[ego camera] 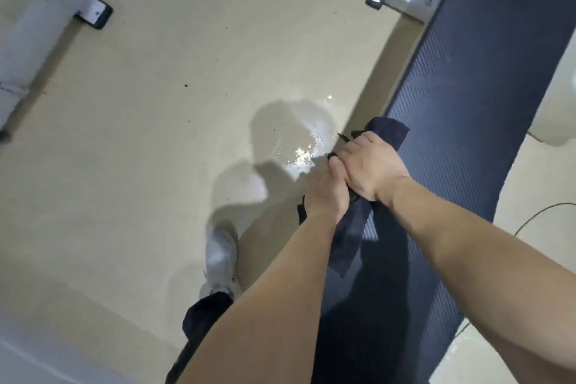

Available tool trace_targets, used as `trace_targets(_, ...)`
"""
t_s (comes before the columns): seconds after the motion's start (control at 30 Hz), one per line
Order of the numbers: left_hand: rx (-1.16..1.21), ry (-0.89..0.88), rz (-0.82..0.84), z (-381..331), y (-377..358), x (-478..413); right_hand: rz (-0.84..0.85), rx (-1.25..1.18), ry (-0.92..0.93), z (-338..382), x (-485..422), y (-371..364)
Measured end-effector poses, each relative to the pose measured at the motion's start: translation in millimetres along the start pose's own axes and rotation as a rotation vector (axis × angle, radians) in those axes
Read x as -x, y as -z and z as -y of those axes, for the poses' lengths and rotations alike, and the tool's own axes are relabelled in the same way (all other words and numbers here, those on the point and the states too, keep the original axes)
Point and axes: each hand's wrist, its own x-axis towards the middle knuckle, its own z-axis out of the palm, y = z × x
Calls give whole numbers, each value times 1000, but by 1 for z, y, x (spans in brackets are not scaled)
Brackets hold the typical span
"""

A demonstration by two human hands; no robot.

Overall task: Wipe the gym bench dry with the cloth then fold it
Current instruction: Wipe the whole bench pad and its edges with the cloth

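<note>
Both hands clamp the dark cloth at the bench edge, the right hand lapping over the left hand; judged best to press flat and stroke along the pad beyond the knuckles

Single head-worn wide-angle view, tilted steeply down, close over hands; bench runs right, floor left.
</note>
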Motion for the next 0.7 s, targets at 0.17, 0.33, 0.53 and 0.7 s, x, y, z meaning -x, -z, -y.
trace_targets(0.17, -23, -332, -27, 45, 7, 40, -87, -91, -226, 36, 19, -6)
trace_targets(0.33, -508, -623, -94, 75, -7, 40, -68, -216, -306, 56, 32, -10)
trace_targets(0.53, -421, -480, -58, 18, -11, 8, -242, -148, -219, 0, -4, -11)
trace_targets(0.7, -458, -487, -57, -33, -28, -26, -283, -104, -125, -61, -29, -8)
